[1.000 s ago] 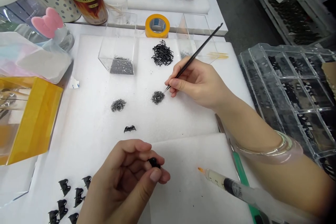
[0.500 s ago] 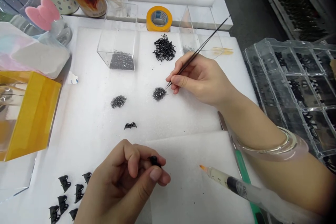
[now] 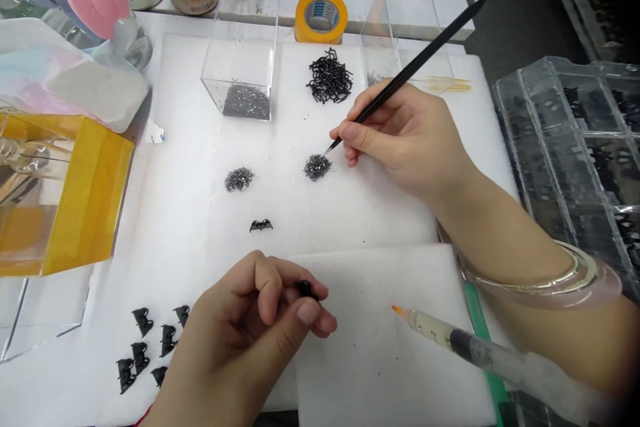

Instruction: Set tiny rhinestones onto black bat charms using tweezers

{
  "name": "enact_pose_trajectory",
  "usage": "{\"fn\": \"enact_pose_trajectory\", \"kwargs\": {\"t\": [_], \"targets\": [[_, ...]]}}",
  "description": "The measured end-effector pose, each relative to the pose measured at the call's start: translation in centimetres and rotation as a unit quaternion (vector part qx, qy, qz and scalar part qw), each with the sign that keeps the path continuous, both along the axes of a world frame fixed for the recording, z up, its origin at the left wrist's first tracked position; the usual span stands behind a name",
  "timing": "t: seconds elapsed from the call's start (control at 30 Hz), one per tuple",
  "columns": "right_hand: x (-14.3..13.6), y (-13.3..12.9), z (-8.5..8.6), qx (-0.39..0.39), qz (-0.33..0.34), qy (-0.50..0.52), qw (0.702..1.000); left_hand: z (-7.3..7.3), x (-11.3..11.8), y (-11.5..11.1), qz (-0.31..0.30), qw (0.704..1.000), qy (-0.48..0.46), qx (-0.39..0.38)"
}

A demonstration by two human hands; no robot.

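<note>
My left hand (image 3: 235, 347) pinches a small black part (image 3: 306, 289) between thumb and fingers, which hide most of it. Black tweezers (image 3: 417, 67) slant up from my right hand (image 3: 405, 140), held like a pen. Their tips touch the right edge of a pile of tiny shiny dark bits (image 3: 317, 168). To its left lies a similar pile (image 3: 239, 179). A single bat-shaped black piece (image 3: 261, 225) rests on the white foam between my hands. Several more black pieces (image 3: 167, 340) lie left of my left hand.
A syringe (image 3: 467, 343) with an orange tip lies below my right forearm. Behind the piles are black bent pieces (image 3: 330, 77), clear boxes (image 3: 237, 83), yellow tape (image 3: 321, 16) and toothpicks (image 3: 457, 85). A yellow-sided box (image 3: 95, 193) stands left; a compartment tray (image 3: 565, 140) is at right.
The view has shifted, so everything sits further right and higher. The tweezers have turned to show their broad side, and their tips are at the pile's upper right edge. The left hand keeps its pinch.
</note>
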State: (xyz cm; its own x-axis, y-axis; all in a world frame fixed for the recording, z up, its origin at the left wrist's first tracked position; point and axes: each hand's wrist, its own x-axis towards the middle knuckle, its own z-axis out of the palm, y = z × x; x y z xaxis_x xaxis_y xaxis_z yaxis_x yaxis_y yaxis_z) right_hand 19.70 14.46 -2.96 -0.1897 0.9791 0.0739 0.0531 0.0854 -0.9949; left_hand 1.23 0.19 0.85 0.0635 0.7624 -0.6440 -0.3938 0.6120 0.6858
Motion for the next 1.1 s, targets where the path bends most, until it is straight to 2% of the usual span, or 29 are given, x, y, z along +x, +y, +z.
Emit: {"fn": "enact_pose_trajectory", "kwargs": {"t": [0.17, 0.3, 0.43, 0.63, 0.73, 1.1], "targets": [[0.0, -0.1, 0.3, -0.009, -0.007, -0.020, 1.000, -0.1, -0.1, 0.3, 0.000, 1.000, -0.013, 0.005], [0.0, -0.1, 0.4, -0.013, 0.000, -0.022, 1.000, -0.1, -0.3, 0.3, -0.030, 0.999, -0.014, 0.005], [0.1, 0.0, 0.4, -0.022, 0.005, -0.026, 0.999, 0.0, -0.3, 0.1, -0.012, 1.000, -0.004, 0.012], [0.4, 0.2, 0.4, -0.040, 0.019, -0.011, 0.999, -0.4, -1.2, 0.4, -0.100, 0.995, 0.008, 0.022], [0.7, 0.3, 0.3, -0.048, 0.027, -0.013, 0.998, -0.7, -1.4, 0.6, -0.121, 0.992, 0.020, 0.033], [0.7, 0.3, 0.6, -0.065, 0.042, -0.050, 0.996, -0.4, -1.1, 0.6, -0.102, 0.994, 0.024, 0.023]]}}
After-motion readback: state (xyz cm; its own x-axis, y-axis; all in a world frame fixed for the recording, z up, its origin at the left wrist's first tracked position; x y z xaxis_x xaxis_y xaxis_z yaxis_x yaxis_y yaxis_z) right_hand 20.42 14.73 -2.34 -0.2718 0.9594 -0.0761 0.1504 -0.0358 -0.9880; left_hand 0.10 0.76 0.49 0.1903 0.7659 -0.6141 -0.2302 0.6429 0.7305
